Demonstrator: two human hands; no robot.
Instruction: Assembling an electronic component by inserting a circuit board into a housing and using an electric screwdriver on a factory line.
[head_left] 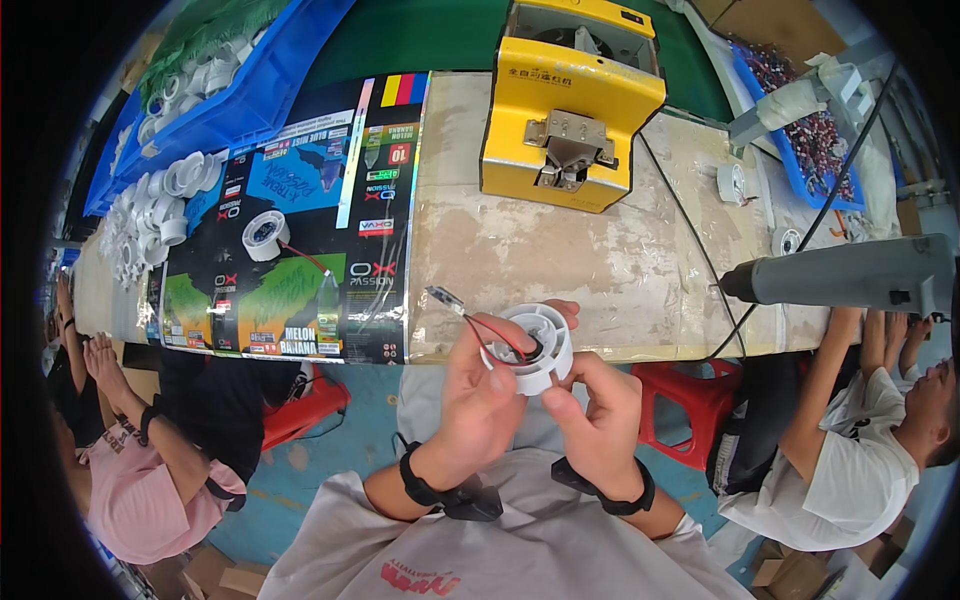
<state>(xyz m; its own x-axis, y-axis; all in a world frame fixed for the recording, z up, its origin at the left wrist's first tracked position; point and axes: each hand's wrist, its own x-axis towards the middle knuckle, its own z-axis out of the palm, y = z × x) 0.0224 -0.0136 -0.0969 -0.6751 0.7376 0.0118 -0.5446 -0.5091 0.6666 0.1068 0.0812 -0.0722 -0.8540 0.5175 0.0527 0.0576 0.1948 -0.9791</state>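
At the lower centre of the frame, a white round housing is gripped by both the left hand and the right hand, fingers closed around it. Red and black wires are already seated inside; the small connector hangs loose, so fitting seems unfinished.

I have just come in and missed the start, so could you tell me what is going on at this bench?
A person seated at a long worktable holds a white round plastic housing in both hands. The left hand grips its side, where red and black wires run out to a small clear connector. The right hand supports it from below. A yellow machine stands behind, a similar white part lies on the printed sheet, and more fill the blue trays. Other people sit on either side.
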